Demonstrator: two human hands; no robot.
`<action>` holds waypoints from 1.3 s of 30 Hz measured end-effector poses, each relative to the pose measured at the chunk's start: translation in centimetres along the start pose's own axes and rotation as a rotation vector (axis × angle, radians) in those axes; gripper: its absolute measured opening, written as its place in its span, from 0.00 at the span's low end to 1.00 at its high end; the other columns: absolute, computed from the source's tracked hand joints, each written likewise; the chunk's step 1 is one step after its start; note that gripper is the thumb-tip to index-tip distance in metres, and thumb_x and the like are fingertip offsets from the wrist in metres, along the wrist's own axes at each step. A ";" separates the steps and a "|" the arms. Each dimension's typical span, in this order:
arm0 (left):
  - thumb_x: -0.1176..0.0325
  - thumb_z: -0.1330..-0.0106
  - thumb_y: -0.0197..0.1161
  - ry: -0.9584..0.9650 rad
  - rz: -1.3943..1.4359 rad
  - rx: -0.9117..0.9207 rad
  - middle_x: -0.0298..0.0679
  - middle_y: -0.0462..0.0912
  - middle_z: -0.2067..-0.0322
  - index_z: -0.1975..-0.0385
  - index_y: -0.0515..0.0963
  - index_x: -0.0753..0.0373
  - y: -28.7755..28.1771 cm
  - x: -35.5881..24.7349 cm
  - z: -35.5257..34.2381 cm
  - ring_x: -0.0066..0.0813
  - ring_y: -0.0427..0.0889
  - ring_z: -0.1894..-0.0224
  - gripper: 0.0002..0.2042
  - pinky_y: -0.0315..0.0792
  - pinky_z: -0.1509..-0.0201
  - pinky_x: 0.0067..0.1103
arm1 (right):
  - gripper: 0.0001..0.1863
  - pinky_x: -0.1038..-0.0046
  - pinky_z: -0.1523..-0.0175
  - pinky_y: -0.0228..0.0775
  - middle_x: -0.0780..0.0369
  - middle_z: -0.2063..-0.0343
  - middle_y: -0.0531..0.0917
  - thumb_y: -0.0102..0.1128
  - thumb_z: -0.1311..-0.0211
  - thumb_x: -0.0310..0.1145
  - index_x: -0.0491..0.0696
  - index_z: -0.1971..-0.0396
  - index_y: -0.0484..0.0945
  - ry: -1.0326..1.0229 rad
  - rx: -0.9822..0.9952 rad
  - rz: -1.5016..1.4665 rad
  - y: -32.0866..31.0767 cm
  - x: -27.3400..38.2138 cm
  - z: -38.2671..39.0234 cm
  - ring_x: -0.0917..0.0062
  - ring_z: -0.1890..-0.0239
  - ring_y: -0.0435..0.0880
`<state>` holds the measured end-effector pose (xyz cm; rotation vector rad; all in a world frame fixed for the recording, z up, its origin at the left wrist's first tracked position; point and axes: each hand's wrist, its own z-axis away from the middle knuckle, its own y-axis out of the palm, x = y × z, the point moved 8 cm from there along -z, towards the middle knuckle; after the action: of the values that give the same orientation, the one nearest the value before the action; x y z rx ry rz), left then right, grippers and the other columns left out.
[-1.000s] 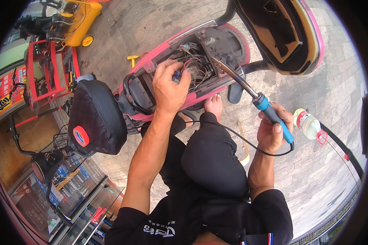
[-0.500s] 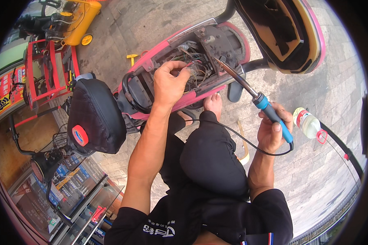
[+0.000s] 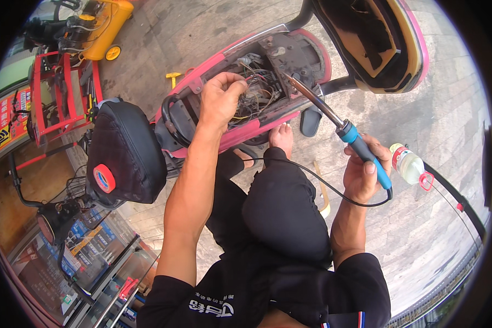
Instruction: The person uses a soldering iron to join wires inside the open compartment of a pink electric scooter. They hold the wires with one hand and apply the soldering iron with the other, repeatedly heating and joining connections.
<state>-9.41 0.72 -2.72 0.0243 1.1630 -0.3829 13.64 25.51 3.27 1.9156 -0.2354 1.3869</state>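
Observation:
In the open body of a pink scooter [image 3: 229, 133] lies a tangle of wires [image 3: 257, 93]. My left hand [image 3: 220, 101] pinches a thin wire at the near end of this tangle, its fingertips partly hidden. My right hand [image 3: 366, 169] grips a blue-handled soldering iron [image 3: 361, 150], whose metal tip points up-left over the scooter's rear deck, right of the wires. A black cord runs from the iron's handle leftward across my legs.
A black seat [image 3: 126, 147] carries a red tape roll [image 3: 104, 178] at left. Around are a yellow compressor [image 3: 106, 30], red rack [image 3: 60, 93], glass-topped case [image 3: 87, 251], yellow tool [image 3: 173, 76], raised padded part [image 3: 382, 38] and plastic bottle [image 3: 409, 164].
My left hand has moved a little upward and left, with its fingers still pinched among the wires. The soldering iron in my right hand has barely moved.

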 end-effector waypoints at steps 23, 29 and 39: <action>0.73 0.43 0.66 0.296 -0.303 -0.182 0.41 0.83 0.69 0.67 0.83 0.68 0.6 -2.3 2.2 0.30 0.82 0.70 0.07 0.75 0.64 0.25 | 0.22 0.67 0.55 0.81 0.42 0.53 0.80 0.67 0.36 0.39 0.42 0.50 0.72 -0.007 0.012 0.033 1.0 -1.5 -0.8 0.64 0.62 0.85; 0.77 0.45 0.63 0.597 -0.463 -0.202 0.43 0.80 0.68 0.69 0.80 0.66 1.4 -4.8 3.6 0.41 0.81 0.65 0.04 0.75 0.58 0.31 | 0.21 0.66 0.55 0.81 0.42 0.53 0.79 0.67 0.37 0.37 0.42 0.50 0.72 -0.017 -0.020 0.038 0.1 -0.9 -1.1 0.63 0.62 0.86; 0.76 0.47 0.66 0.771 -0.601 -0.224 0.41 0.77 0.65 0.70 0.80 0.62 2.4 -5.4 5.9 0.43 0.75 0.60 0.05 0.69 0.52 0.34 | 0.22 0.65 0.54 0.81 0.44 0.54 0.79 0.68 0.38 0.39 0.42 0.51 0.72 -0.029 -0.014 0.045 0.1 0.2 -0.9 0.63 0.63 0.85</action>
<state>-5.24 3.25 4.04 -0.4140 1.9734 -0.8121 13.01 26.11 3.62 1.9311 -0.3033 1.3841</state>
